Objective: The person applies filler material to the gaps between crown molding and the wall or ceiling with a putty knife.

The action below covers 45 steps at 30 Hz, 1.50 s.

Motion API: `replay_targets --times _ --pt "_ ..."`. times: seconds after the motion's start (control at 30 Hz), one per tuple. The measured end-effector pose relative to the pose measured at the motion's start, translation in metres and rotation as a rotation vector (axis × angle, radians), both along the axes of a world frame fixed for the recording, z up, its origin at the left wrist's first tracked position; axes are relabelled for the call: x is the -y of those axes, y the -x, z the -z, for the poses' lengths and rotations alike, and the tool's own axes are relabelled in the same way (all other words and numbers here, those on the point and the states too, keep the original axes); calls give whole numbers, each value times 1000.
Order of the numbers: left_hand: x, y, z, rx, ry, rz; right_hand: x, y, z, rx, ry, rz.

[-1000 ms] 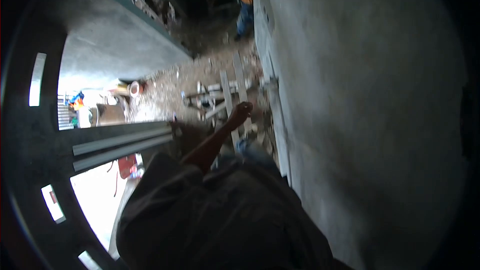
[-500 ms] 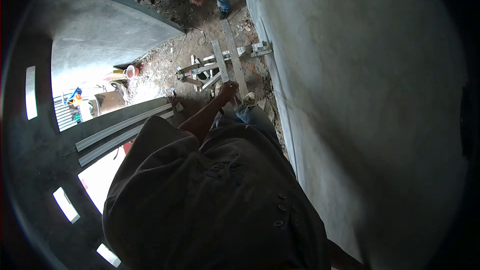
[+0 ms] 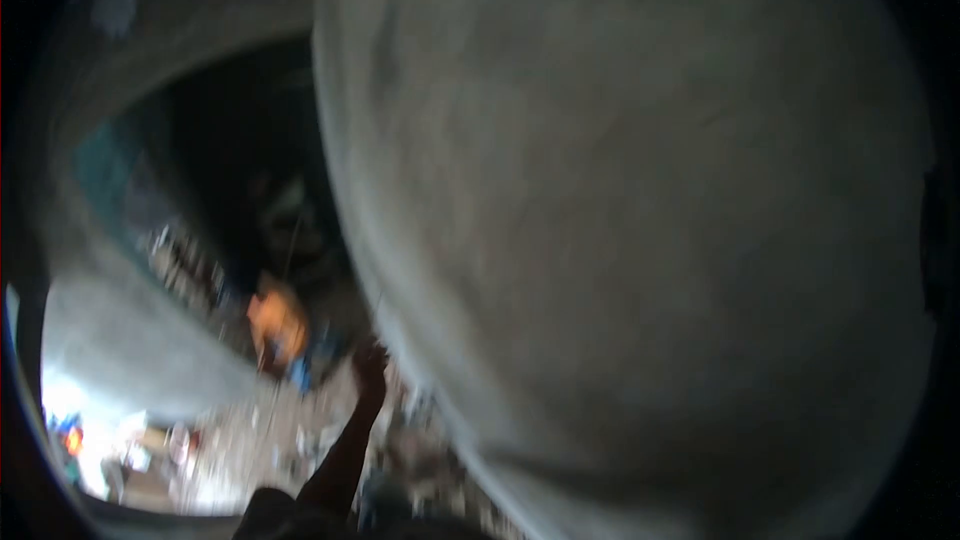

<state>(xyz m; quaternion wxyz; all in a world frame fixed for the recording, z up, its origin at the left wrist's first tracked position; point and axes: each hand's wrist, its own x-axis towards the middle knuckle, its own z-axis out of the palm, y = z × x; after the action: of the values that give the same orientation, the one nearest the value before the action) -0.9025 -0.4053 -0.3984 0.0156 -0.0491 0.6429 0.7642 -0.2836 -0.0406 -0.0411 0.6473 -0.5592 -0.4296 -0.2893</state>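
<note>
My left hand (image 3: pixel 370 368) is raised at the end of an outstretched forearm, close to the lower left edge of the grey plastered wall (image 3: pixel 620 220) in this view. Motion blur smears its fingers, so I cannot tell whether they hold anything. Only a dark bit of my clothing shows at the bottom of the picture. My right hand is out of the frame.
Beyond my hand, a person in an orange top (image 3: pixel 278 320) stands on the littered ground. Rubble (image 3: pixel 185 260) lies behind a low grey wall (image 3: pixel 130 340). Bright daylight and blurred objects appear at lower left. A dark opening (image 3: pixel 260 140) lies further back.
My view has swung upward and toward the wall, so the wall fills more of it. My left hand, earlier low over the boards by my feet, now appears beside the wall edge.
</note>
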Motion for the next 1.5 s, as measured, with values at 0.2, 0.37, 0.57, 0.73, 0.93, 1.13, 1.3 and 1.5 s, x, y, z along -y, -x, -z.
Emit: replay_targets --times 0.2,0.37,0.57,0.73,0.93,1.13,1.3,1.5 --pt "-51 35 -374 -1189 113 -64 -21 -20 42 -207 -624 24" --pt "-98 37 -603 -1400 -230 -72 4 40 0 -634 -546 -275" --pt "-180 37 -791 -1513 -190 -373 -34 88 17 -505 -616 -358" --pt "-190 19 -827 -1377 -227 -248 46 153 -38 -593 -611 -375" --pt "-199 -21 -851 -1279 -120 -129 36 139 -27 -566 -628 -441" --pt "-212 -30 -866 -1219 -234 -146 48 152 -36 -582 -673 -390" --pt "-215 -27 -865 -1249 -243 -252 9 117 -4 -506 -610 -318" --pt "-219 -20 -868 -1301 -243 -277 55 155 -39 -588 -661 -424"
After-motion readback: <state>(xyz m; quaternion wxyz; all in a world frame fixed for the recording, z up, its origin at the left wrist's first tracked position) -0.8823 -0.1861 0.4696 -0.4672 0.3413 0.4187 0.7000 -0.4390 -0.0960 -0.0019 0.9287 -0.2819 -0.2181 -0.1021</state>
